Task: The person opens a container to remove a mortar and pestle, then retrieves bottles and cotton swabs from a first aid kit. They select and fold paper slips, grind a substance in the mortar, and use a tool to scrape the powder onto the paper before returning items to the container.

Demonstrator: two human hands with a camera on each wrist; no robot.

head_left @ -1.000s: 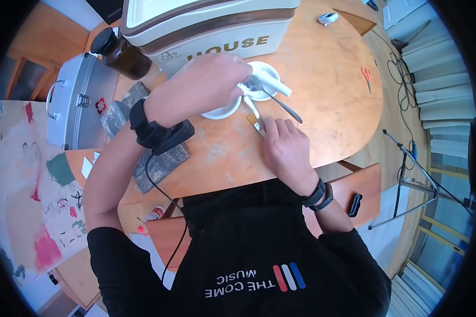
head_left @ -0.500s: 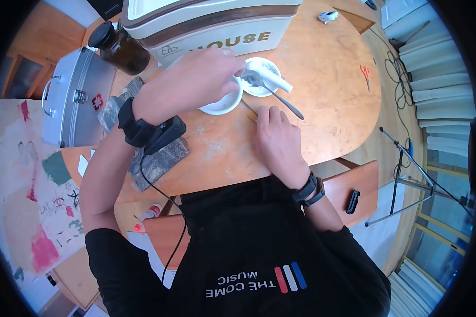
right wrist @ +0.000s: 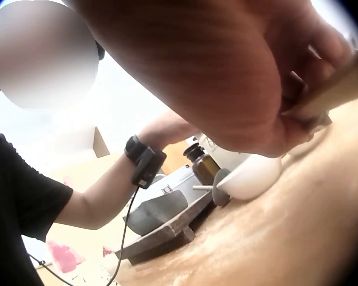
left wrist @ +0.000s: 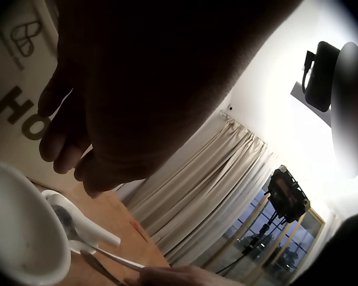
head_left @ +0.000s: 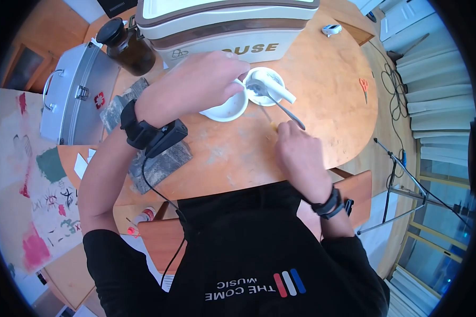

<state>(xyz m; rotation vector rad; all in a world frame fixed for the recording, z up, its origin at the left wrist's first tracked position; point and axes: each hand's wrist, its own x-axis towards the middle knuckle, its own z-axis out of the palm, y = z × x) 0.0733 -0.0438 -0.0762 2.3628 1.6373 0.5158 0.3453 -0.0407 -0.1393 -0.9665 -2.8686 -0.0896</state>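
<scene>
My left hand (head_left: 206, 76) reaches across over a white bowl (head_left: 228, 108), its thumb overlapping the rim in the head view. In the left wrist view the fingers (left wrist: 65, 161) are bent and dark, and the bowl (left wrist: 24, 226) shows below with faint pinkish specks inside; I cannot tell whether they grip anything. My right hand (head_left: 301, 156) holds a brush by its wooden handle (right wrist: 337, 86), its blurred end pointing towards the bowls. Beside the bowl is a white mortar (head_left: 255, 98) with a white pestle (head_left: 275, 87) and a metal spoon (head_left: 291, 114) resting in it.
A cream box (head_left: 227, 37) marked HOUSE stands behind the bowls. To its left are a brown jar (head_left: 129, 53) and silver case (head_left: 71, 98). A grey stone slab (head_left: 161, 166) lies under my left forearm. Orange scissors (head_left: 364, 90) lie at the right.
My right hand shifts slightly rightward and back from the bowls, carrying the brush. The left hand stays over the white bowl. The head view shifts a little.
</scene>
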